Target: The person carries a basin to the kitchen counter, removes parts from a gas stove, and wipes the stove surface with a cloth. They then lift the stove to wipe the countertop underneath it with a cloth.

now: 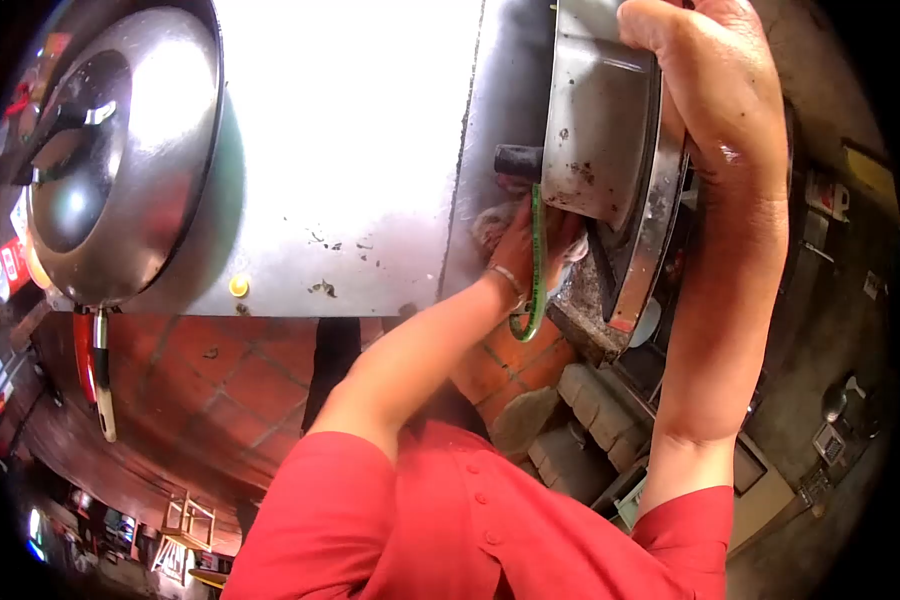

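My left hand (515, 248) reaches in beside the lower corner of a metal gas stove (595, 130), its fingers partly hidden. A crumpled pale cloth (492, 226) shows on both sides of this hand, apparently bunched in its grip. In front of the hand hangs a green hose (538, 265), bent into a hook at its lower end. At the top, my right hand (705, 60) is closed over the stove's far edge, the thumb resting on the metal and the other fingers partly out of view. Dark specks of grime dot the stove's metal panel.
A large lidded pan (140, 170) stands on the left of the shiny metal counter (350, 130). Leaf scraps (322, 288) and a small yellow cap (239, 286) lie near the counter's front edge. Red-tiled floor (220, 370) shows below; a wooden stool (185, 525) stands farther off.
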{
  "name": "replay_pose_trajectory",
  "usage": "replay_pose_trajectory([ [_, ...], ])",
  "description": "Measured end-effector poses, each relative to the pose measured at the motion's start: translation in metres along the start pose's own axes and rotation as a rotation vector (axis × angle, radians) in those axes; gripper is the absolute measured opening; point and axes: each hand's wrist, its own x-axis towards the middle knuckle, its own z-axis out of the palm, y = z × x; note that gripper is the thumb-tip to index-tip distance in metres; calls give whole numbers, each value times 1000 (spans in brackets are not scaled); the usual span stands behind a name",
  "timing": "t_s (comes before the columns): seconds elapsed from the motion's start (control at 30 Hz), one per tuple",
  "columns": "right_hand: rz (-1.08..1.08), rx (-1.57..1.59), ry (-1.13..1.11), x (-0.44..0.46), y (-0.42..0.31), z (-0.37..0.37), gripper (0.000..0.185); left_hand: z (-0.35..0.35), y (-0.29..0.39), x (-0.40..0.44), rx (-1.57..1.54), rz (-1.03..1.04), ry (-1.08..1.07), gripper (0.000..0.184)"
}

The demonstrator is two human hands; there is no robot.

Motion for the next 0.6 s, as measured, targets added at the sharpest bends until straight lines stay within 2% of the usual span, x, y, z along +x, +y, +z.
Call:
replay_pose_trajectory([
  [0.03,5,-30,20,-2,-5,8,63,9,-12,13,-486,-58,74,50],
  [0.07,10,-59,41,-4,-10,16,62,11,-22,22,-225,78,108,46],
  [0.13,-20,-145,98,-8,-13,37,59,17,-34,21,-314,137,82,40],
  [0.17,1,-118,70,-7,-22,39,58,15,-36,19,-656,68,22,38],
  [0.23,45,-65,17,-5,-39,42,56,-3,-25,13,-717,-91,-132,36],
  [0.27,43,-20,-9,-1,-40,44,56,-35,36,-6,-435,-189,-224,36],
  [0.37,40,-36,-24,-4,-60,55,61,-7,-19,-53,25,200,-108,40],
  [0.4,37,-55,6,-7,-67,57,62,-22,-21,-73,431,368,-134,40],
  [0.43,22,84,-62,-2,-60,53,64,-30,-23,-87,839,532,-155,39],
  [0.47,17,227,-132,4,-53,48,65,-31,-24,-92,869,589,-61,22],
  [0.5,21,366,-203,9,-45,43,67,-35,-26,-101,948,511,-97,28],
  [0.53,22,724,-451,31,-17,13,67,-43,-25,-113,1025,428,-132,36],
  [0.57,-34,486,-308,21,-27,24,67,-52,-25,-124,1099,341,-166,45],
  [0.6,-56,215,-161,12,-37,34,66,-62,-29,-136,1110,341,-131,44],
])
